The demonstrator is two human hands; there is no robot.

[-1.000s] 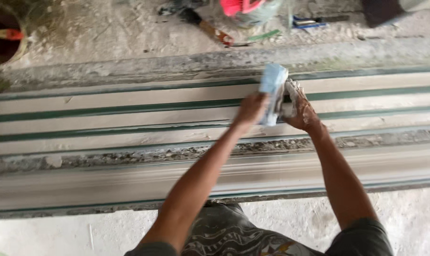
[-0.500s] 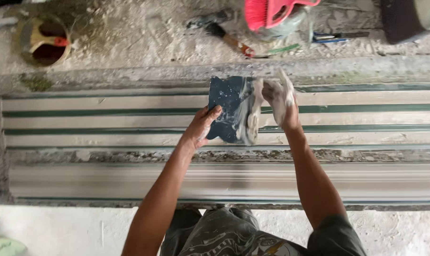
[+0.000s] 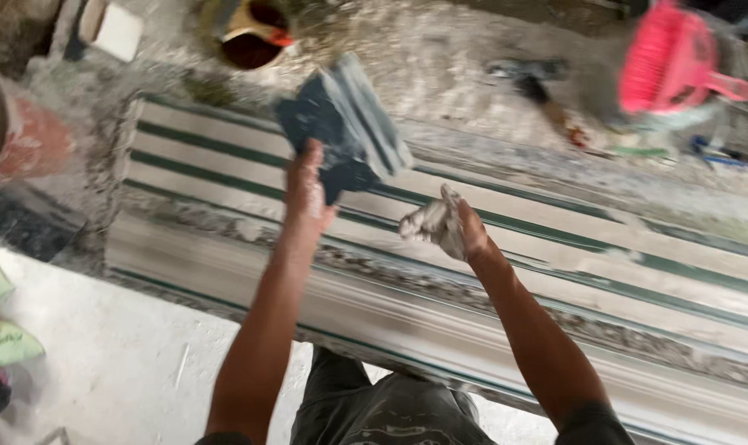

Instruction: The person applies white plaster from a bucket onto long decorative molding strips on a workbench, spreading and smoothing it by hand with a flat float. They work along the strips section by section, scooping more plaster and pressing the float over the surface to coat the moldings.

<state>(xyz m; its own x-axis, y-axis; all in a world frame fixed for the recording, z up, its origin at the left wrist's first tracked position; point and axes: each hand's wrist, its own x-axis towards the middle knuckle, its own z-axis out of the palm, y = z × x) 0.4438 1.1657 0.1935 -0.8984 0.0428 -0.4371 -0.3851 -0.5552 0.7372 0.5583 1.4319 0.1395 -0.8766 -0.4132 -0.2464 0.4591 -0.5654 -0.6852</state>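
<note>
My left hand (image 3: 308,194) grips a dark blue-grey flat tool (image 3: 345,128), lifted and tilted above the long white moulding (image 3: 555,272) with green stripes. My right hand (image 3: 460,227) is closed around a lump of grey-white plaster (image 3: 427,222), held just over the moulding's middle bands. Both forearms reach forward from the bottom of the head view. The tool is blurred, so its surface detail is unclear.
A bucket with dark liquid and a scoop (image 3: 250,33) stands beyond the moulding's left end. A red plastic scoop (image 3: 670,58) and hand tools (image 3: 539,86) lie at the back right. A reddish container (image 3: 28,140) is at far left; pale green footwear (image 3: 3,338) lies on the floor.
The left hand has lifted the dark tool up and left, away from the right hand. The right hand now holds plaster alone. The view has swung toward the moulding's left end.
</note>
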